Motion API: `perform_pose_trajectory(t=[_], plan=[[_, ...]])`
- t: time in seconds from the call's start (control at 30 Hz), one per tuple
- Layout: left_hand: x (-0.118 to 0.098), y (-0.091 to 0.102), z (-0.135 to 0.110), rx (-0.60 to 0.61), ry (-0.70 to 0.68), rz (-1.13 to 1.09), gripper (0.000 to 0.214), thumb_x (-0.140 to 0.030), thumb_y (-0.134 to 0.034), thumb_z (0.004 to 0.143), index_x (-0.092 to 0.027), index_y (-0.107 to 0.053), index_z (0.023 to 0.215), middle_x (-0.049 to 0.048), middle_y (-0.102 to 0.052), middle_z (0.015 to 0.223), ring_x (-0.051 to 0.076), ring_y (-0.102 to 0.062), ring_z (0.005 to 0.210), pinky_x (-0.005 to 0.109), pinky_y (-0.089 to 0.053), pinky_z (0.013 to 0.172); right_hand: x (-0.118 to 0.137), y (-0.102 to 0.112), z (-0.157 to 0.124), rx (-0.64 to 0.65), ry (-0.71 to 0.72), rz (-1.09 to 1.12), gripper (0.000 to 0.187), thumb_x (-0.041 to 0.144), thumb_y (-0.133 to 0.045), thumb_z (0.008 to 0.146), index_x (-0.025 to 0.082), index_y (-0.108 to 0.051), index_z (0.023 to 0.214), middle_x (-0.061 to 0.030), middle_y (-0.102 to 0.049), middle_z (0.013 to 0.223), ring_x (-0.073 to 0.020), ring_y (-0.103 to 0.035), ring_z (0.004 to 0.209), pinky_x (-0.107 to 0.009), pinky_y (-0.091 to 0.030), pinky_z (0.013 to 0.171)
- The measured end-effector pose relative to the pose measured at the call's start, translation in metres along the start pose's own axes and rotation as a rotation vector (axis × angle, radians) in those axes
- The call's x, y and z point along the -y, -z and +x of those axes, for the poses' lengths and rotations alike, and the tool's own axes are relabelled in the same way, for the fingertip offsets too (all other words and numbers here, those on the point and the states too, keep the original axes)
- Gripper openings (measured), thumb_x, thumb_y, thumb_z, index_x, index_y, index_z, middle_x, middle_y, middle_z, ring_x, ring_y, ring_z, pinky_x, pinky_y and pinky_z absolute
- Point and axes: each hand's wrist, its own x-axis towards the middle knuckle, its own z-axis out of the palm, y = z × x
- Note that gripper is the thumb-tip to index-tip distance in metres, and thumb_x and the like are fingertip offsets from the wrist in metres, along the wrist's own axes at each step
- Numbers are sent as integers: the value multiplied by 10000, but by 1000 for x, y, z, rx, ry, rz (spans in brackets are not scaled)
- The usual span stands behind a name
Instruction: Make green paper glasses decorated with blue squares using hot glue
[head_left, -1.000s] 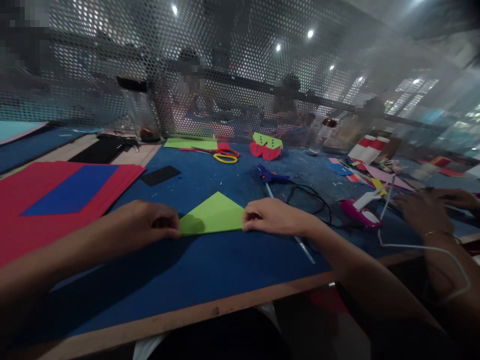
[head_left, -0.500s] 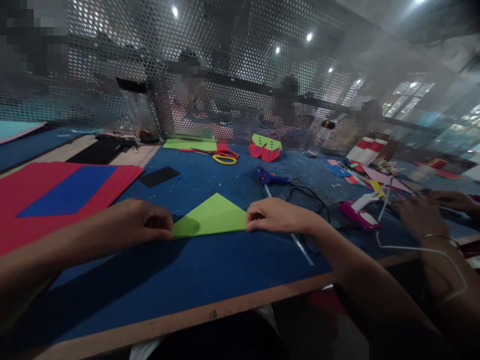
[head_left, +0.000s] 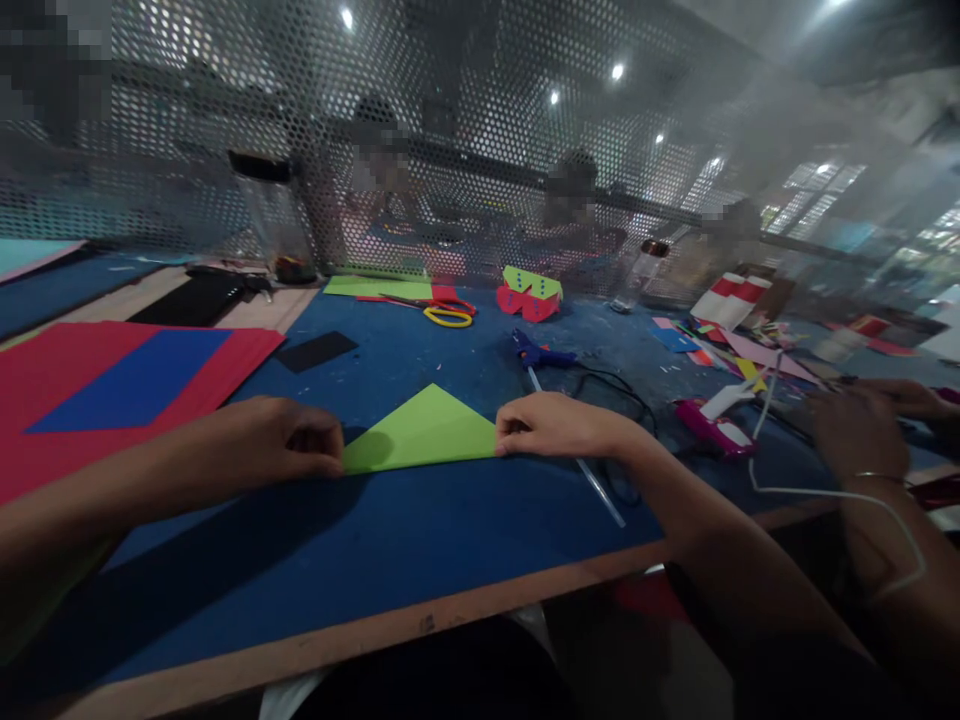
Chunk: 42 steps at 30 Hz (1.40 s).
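Note:
A light green sheet of paper (head_left: 429,432), folded into a triangle, lies on the blue tabletop (head_left: 420,540) with its point facing away from me. My left hand (head_left: 289,440) pinches its left corner between thumb and fingers. At the opposite corner, my right hand (head_left: 544,425) is closed on the paper in the same way. Just beyond my right hand lies a blue glue gun (head_left: 541,355) with a clear glue stick (head_left: 600,493) showing past my wrist. Left of my left hand, a blue paper strip (head_left: 142,380) rests on a stack of red paper (head_left: 247,352).
Yellow-and-red scissors (head_left: 450,317), a black paper piece (head_left: 318,351) and a green-and-red paper shape (head_left: 531,293) lie farther back. A lidded jar (head_left: 274,220) stands by the perforated screen (head_left: 465,130). At right are a pink glue gun (head_left: 716,428), paper scraps and a co-worker's hands (head_left: 859,430).
Both of my hands keep hold of the paper's corners, nearly still. The co-worker's near hand at the right has shifted slightly.

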Motion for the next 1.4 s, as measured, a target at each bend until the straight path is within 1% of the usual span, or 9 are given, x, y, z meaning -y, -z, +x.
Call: perform_pose_trajectory(t=[0.17,0.23,0.4,0.57,0.73,1.03,1.1,1.27,1.4], plan=[[-4,-2,-1,-74,0,-43,248,-407,-710,872,-190,-721,754,-51,-617,629,144,-524,615,232,-318,593,1,2,0,7,-22,-24,176,360,-749,1016,191,-784,978,-22,-820,995,-184,-697,861,-269,-360,686],[-3,-2,-1,-73,4,-65,262,-420,-717,869,-191,-709,742,-52,-619,632,144,-525,618,235,-323,597,1,2,-1,16,-27,-33,182,365,-745,1016,192,-784,980,-22,-819,999,-186,-693,868,-271,-362,688],[5,-2,2,-42,-38,-35,214,-359,-700,894,-188,-728,770,-49,-664,653,143,-569,628,227,-333,604,0,2,-2,7,-23,-31,164,344,-727,1019,198,-781,967,-32,-820,1014,-196,-695,874,-285,-368,698],[6,-1,3,-47,-12,-66,195,-342,-702,879,-182,-730,771,-54,-658,646,142,-561,625,232,-326,593,-1,2,-1,23,-34,-30,166,353,-730,1015,198,-772,976,-32,-817,1017,-203,-701,892,-289,-367,699],[1,4,4,24,39,-33,245,-432,-736,847,-191,-747,810,-4,-679,694,183,-569,678,277,-346,622,1,3,-2,28,-51,-40,195,388,-718,1015,206,-781,991,-37,-816,1034,-205,-697,910,-276,-371,710],[14,2,8,16,0,-52,305,-534,-785,807,-232,-757,778,24,-719,707,200,-608,661,296,-357,585,4,5,-5,33,-78,-21,191,375,-716,1006,201,-794,1016,-47,-809,1016,-206,-694,898,-279,-384,719],[11,2,5,10,0,-46,293,-508,-770,834,-218,-759,793,15,-715,709,189,-603,669,290,-349,587,3,4,-5,33,-74,-24,194,378,-712,1008,201,-789,1020,-48,-808,1029,-205,-693,910,-278,-381,715],[-1,6,-3,-4,-22,-35,186,-344,-720,873,-169,-762,827,-18,-703,717,161,-603,690,272,-365,622,0,3,-3,41,-56,-41,195,369,-697,1012,189,-772,1006,-45,-803,1013,-201,-688,886,-278,-382,711],[3,6,-1,7,-1,-21,201,-386,-737,867,-191,-764,831,-9,-713,730,175,-617,699,275,-365,605,-2,2,-3,45,-50,-41,204,379,-681,1017,191,-759,1005,-44,-800,1009,-206,-694,892,-280,-379,708]])
